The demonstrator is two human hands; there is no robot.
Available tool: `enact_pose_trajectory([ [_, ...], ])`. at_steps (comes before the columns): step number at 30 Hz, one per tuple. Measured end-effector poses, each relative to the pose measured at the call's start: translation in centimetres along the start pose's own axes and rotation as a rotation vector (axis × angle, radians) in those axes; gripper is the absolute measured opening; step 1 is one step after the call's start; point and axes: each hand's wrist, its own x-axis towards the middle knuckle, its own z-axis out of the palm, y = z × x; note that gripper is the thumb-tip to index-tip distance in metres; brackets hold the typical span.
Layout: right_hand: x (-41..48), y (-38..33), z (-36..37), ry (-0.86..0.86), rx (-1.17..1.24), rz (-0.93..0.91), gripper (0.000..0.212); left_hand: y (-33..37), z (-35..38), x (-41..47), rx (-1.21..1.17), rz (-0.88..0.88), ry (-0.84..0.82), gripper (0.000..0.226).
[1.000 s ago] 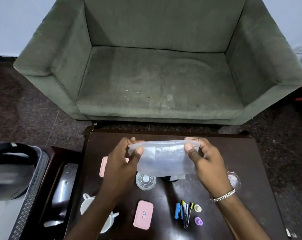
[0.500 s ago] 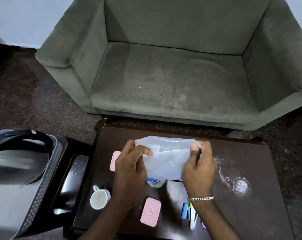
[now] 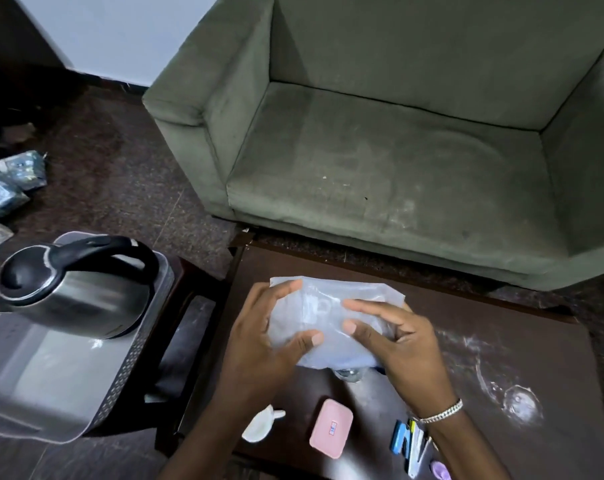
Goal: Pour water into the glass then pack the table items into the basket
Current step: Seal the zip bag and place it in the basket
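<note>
A translucent plastic bag (image 3: 328, 299) is held above the dark wooden table (image 3: 501, 341) by both hands. My left hand (image 3: 262, 337) grips its left side and my right hand (image 3: 394, 344) presses its right side. The glass (image 3: 350, 374) stands just below the bag, mostly hidden by it. On the table near me lie a pink case (image 3: 331, 433), a white cup (image 3: 260, 424) partly behind my left arm, and several coloured pens (image 3: 409, 441). A grey basket (image 3: 130, 368) stands at the left on a side table, with a steel kettle (image 3: 68, 289) inside it.
A green sofa (image 3: 397, 161) stands right behind the table. Water is spilled on the table's right part (image 3: 518, 403). A small purple thing (image 3: 440, 471) lies by the pens. Packets (image 3: 9, 181) lie on the dark floor at the far left.
The view has swung left, showing more of the basket and kettle. My hands have come closer together on the bag, folding it smaller, with my right hand now pressing over its front.
</note>
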Motion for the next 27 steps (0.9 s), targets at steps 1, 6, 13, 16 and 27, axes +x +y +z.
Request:
enact_pose_trajectory([
  [1,0.1,-0.2,0.4,-0.052,0.003,0.015,0.030,-0.4,-1.1,-0.1,-0.004,-0.009,-0.028,0.064],
  [6,0.5,-0.8,4.1,-0.257,-0.103,0.084,0.045,-3.0,-7.4,-1.5,0.088,-0.033,-0.094,0.077],
  [13,-1.5,-1.1,17.2,-0.447,-0.221,0.078,0.052,-7.4,-20.6,-5.4,0.294,-0.153,-0.132,0.086],
  [16,-2.6,-0.8,23.8,-0.556,-0.291,-0.020,0.052,-9.7,-26.2,-7.2,0.362,-0.271,-0.120,0.086],
  [27,-2.9,1.6,41.6,-0.716,-0.929,-0.293,0.027,-23.6,-36.0,-5.8,0.721,-0.520,-0.270,0.095],
])
